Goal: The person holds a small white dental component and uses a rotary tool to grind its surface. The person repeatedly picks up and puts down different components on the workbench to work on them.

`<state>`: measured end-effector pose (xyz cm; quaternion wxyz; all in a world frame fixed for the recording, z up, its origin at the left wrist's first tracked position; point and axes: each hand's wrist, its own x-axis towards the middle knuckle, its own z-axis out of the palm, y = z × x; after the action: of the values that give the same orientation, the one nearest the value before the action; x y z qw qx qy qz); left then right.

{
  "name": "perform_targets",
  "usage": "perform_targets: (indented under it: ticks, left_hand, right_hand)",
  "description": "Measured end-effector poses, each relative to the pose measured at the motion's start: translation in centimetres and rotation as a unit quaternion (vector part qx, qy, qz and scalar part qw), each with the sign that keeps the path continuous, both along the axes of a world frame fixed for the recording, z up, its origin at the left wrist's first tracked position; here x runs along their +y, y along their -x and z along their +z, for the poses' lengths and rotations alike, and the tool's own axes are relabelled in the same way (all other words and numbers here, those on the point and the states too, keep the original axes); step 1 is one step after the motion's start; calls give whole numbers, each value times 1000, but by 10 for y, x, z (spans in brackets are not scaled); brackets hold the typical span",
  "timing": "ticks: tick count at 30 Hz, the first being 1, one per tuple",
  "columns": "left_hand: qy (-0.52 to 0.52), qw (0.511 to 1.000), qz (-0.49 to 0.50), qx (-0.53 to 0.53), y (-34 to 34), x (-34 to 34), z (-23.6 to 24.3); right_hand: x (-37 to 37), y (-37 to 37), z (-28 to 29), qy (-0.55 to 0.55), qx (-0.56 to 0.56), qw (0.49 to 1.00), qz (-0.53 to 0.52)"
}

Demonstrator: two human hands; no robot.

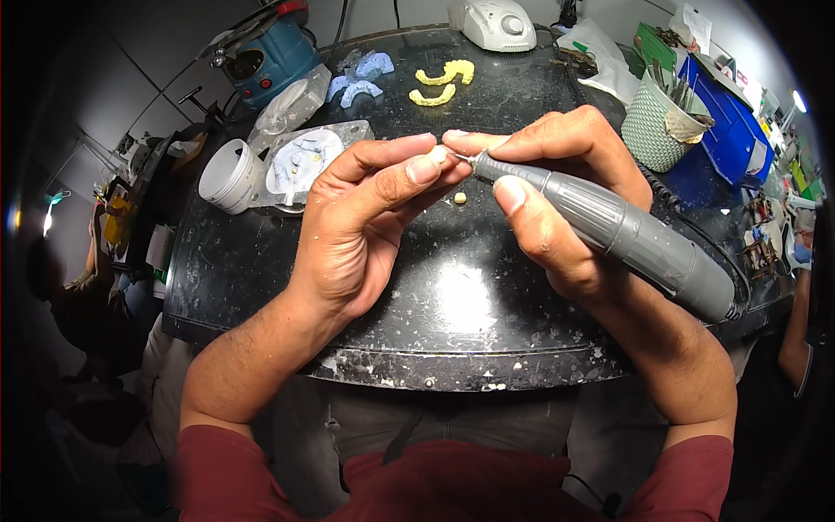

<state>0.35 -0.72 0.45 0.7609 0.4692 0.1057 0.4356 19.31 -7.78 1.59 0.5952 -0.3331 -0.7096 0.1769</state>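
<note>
Left hand [365, 217] pinches a small pale piece [440, 156] between thumb and fingertips, above the dark bench [261, 270]. Right hand [548, 191] is clamped pen-fashion round a grey rotary handpiece [609, 230], its bur tip touching the piece. Trimming looks under way, not finished; extent removed cannot be judged. One small pale bit [460, 198] lies on the bench below. Yellow casts [444, 83] and blue casts [361, 76] rest untouched farther back.

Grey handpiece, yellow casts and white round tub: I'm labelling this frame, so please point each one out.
grey handpiece [609, 228], head view, middle of its barrel.
yellow casts [445, 83], head view, between the two arches.
white round tub [228, 177], head view, its side wall.
</note>
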Motion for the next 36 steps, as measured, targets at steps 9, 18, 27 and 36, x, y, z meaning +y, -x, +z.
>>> perform_targets:
  ticks: [9,18,27,36]
  left_hand:
    - [3,1000,-4,-1,1,-2,2]
    - [4,1000,-10,-6,0,-1,1]
    - [8,1000,-19,-10,2,0,1]
    - [1,1000,-17,-9,3,0,1]
  right_hand:
    - [3,-1,0,-31,-14,999,-1]
    - [2,-1,0,-25,-5,1000,4]
    - [4,-1,-2,-31,1,999,9]
    - [0,2,1,-10,-9,1000,-15]
